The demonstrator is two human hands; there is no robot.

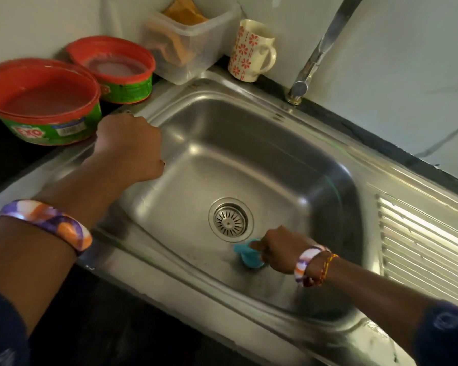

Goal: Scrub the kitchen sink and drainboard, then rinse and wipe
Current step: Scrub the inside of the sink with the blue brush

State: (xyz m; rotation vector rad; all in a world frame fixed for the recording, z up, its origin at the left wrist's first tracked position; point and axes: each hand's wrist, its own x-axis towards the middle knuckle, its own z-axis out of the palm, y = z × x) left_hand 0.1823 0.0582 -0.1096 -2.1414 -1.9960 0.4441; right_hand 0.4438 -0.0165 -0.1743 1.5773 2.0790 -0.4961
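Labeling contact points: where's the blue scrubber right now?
Head view: the blue scrubber is on the basin floor, held in the right hand, just below-right of the drain strainer.

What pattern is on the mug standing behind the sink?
The mug is cream with red flower shapes in columns, seen in the head view.

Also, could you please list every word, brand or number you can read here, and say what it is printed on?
"EXO": red brand lettering on the green side of the nearer red-rimmed tub.
Small pale label beside it on the same tub: too blurred to read.
Farther red-rimmed tub: printed green side, nothing legible.
Mug: red flower pattern only, no text.
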